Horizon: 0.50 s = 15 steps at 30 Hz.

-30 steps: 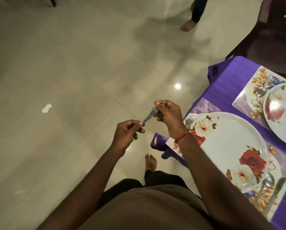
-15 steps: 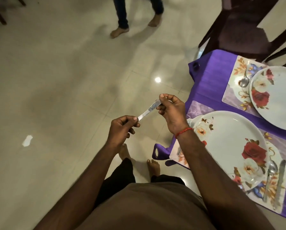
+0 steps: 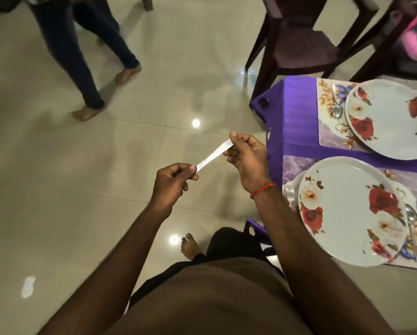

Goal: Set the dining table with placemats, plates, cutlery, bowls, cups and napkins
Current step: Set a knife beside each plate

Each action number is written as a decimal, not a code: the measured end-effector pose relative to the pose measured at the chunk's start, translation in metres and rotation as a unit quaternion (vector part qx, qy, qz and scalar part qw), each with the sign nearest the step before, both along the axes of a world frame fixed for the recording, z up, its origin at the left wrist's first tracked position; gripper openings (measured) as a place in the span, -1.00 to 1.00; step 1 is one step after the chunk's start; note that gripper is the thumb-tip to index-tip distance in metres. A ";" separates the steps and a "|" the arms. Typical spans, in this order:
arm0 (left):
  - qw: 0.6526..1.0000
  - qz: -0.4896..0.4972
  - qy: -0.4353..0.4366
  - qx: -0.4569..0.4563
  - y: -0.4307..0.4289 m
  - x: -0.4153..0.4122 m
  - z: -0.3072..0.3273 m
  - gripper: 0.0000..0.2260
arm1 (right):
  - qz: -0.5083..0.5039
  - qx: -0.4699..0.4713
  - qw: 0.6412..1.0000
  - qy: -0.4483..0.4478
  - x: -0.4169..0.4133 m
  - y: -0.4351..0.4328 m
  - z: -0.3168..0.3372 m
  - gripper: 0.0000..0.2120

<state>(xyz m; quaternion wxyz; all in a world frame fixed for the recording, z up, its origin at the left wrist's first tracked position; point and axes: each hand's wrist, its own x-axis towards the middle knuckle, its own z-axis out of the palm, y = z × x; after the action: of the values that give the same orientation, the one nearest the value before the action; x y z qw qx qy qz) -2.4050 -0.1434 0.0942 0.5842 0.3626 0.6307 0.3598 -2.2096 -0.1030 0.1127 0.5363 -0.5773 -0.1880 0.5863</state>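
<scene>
- Steel cutlery piece [image 3: 214, 155], its kind unclear, spans both hands above the tiled floor [image 3: 81, 189], just left of the purple-clothed table [image 3: 292, 122].
- Left hand [image 3: 171, 187] curls round its lower end.
- Right hand [image 3: 247, 160] pinches its upper end.
- Floral plate [image 3: 343, 213] lies on a placemat [image 3: 295, 166] beside the right wrist.

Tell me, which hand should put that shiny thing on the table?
Probably the right. The right hand pinches one end of the silver utensil right beside the purple-clothed table; the left hand grips the other end farther out over the floor.
</scene>
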 end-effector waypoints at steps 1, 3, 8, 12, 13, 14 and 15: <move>1.000 -0.004 -0.003 -0.003 0.005 -0.002 -0.001 -0.89 | -0.006 -0.002 1.000 -0.004 -0.001 0.001 0.001 -0.90; 1.000 -0.017 -0.010 -0.013 0.015 -0.005 -0.003 -0.88 | -0.024 -0.009 1.000 -0.012 -0.001 0.003 0.002 -0.90; 0.998 -0.059 -0.014 -0.026 0.049 -0.007 -0.004 -0.83 | -0.081 -0.007 0.997 -0.006 0.006 0.021 0.005 -0.87; 0.996 -0.085 -0.010 -0.024 0.087 -0.002 -0.008 -0.83 | -0.123 0.000 0.992 0.010 0.017 0.044 0.002 -0.88; 0.995 -0.093 -0.010 -0.022 0.096 0.001 -0.007 -0.84 | -0.134 -0.001 0.991 0.013 0.019 0.051 0.001 -0.88; 0.994 -0.105 -0.007 -0.021 0.109 0.004 -0.008 -0.84 | -0.147 -0.002 0.989 0.015 0.023 0.061 0.000 -0.89; 0.993 -0.114 -0.001 -0.022 0.121 0.007 -0.008 -0.85 | -0.158 -0.005 0.987 0.017 0.026 0.071 -0.001 -0.89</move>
<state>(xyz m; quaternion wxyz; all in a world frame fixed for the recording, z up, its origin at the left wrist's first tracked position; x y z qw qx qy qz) -2.3983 -0.0223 0.0863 0.6299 0.4189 0.5922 0.2775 -2.1840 -0.0324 0.1116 0.6224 -0.5927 -0.0821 0.5046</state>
